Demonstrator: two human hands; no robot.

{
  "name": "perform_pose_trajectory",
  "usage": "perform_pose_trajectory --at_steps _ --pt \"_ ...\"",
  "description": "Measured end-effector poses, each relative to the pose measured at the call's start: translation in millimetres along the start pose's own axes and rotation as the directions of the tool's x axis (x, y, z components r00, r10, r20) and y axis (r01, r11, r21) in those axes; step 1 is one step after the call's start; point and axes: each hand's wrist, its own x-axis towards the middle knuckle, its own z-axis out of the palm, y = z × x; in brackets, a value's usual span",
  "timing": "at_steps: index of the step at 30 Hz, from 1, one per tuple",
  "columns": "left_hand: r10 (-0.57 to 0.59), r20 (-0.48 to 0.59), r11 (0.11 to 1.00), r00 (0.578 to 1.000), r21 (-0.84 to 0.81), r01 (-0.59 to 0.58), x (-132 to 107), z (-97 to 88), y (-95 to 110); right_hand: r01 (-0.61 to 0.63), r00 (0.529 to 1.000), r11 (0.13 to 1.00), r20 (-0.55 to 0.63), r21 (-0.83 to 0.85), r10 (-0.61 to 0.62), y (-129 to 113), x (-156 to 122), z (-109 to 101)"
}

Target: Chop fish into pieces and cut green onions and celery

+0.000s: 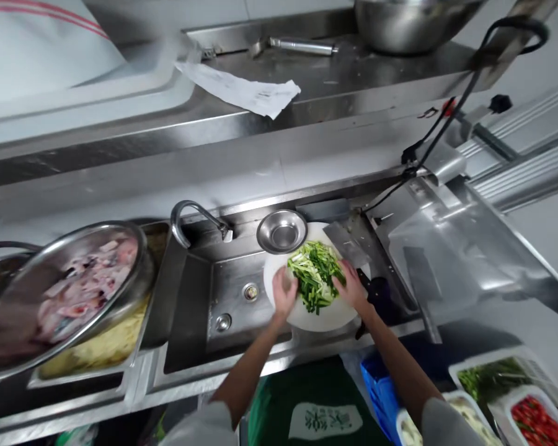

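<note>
Chopped green onions [317,272], in green and pale pieces, lie heaped on a round white cutting board [302,319]. My left hand [284,292] is at the heap's left edge, thumb and fingers apart and curved. On the opposite side, my right hand [351,286] touches the pile with its fingers spread. Neither hand is closed around anything I can see. Behind the right hand, a cleaver [346,243] lies on the board with its broad blade showing. A small steel bowl [283,231] stands at the board's back left edge.
The board bridges the right part of a steel sink [232,279] with a curved faucet [186,217]. Left stands a large bowl of raw cut meat or seafood [88,282]. Another cleaver [421,272] is on the right. Tubs of chopped red peppers [539,421] and greens sit lower right.
</note>
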Motion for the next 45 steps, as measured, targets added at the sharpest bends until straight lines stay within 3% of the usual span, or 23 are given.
perform_pose_trajectory --at_steps 2,4,7,9,13,17,22,25,28,32,35,37,39,42,45 --pt "0.086 0.066 0.983 0.994 0.157 -0.096 -40.8 19.6 0.6 0.024 0.999 0.999 0.039 0.040 -0.025 3.7 2.9 12.7" --pt "0.083 0.067 0.972 0.994 0.214 -0.095 -65.0 45.4 7.8 0.013 0.999 0.995 0.029 0.098 -0.016 1.7 0.0 24.4" --pt "0.067 -0.024 0.985 0.998 0.160 -0.062 -75.6 79.1 21.1 -0.036 0.999 0.971 -0.012 0.237 0.040 -7.0 -6.5 39.1" --pt "0.059 -0.099 0.996 0.993 0.072 -0.052 -75.7 92.1 27.4 -0.094 0.994 0.933 -0.027 0.347 0.110 -13.7 -8.6 46.5" --pt "0.018 -0.179 0.998 0.984 -0.052 -0.028 -77.1 100.4 36.1 -0.219 0.963 0.829 -0.024 0.514 0.268 -24.1 -5.1 52.1" --pt "0.036 -0.198 0.999 0.979 -0.019 -0.041 -81.0 99.8 51.3 -0.305 0.926 0.776 -0.019 0.553 0.377 -34.3 -1.6 42.2" --pt "0.134 -0.243 0.991 0.961 0.015 -0.135 -78.3 84.8 92.9 -0.240 0.934 0.801 -0.094 0.548 0.344 -67.4 5.0 15.3" --pt "0.183 -0.313 0.980 0.932 -0.016 -0.198 -50.2 68.7 120.2 -0.118 0.963 0.793 -0.128 0.597 0.239 -96.0 34.9 11.1" --pt "0.187 -0.371 0.971 0.910 -0.068 -0.228 9.9 57.6 131.2 -0.040 0.979 0.760 -0.126 0.649 0.159 -118.6 94.0 32.8" --pt "0.067 -0.405 0.982 0.912 -0.133 -0.131 111.7 55.0 111.5 -0.085 0.984 0.766 -0.067 0.638 0.165 -125.9 186.6 88.2" --pt "-0.085 -0.328 0.991 0.941 -0.125 0.046 164.7 53.5 84.4 -0.213 0.976 0.866 0.145 0.453 0.164 -114.4 230.4 119.2" --pt "-0.189 -0.215 0.982 0.958 -0.024 0.189 180.5 50.2 69.3 -0.221 0.947 0.916 0.299 0.334 0.119 -102.5 241.8 126.3" --pt "-0.237 -0.123 0.963 0.964 0.102 0.250 184.6 45.3 60.3 -0.185 0.925 0.934 0.376 0.305 0.060 -90.1 243.6 122.6" --pt "-0.117 -0.065 0.977 0.991 0.172 0.127 178.4 32.9 57.8 -0.081 0.930 0.957 0.367 0.280 -0.029 -70.0 238.3 101.7" --pt "0.074 -0.091 0.994 0.993 0.086 -0.067 152.0 10.5 56.7 -0.013 0.962 0.973 0.268 0.231 -0.051 -43.0 225.6 71.9"
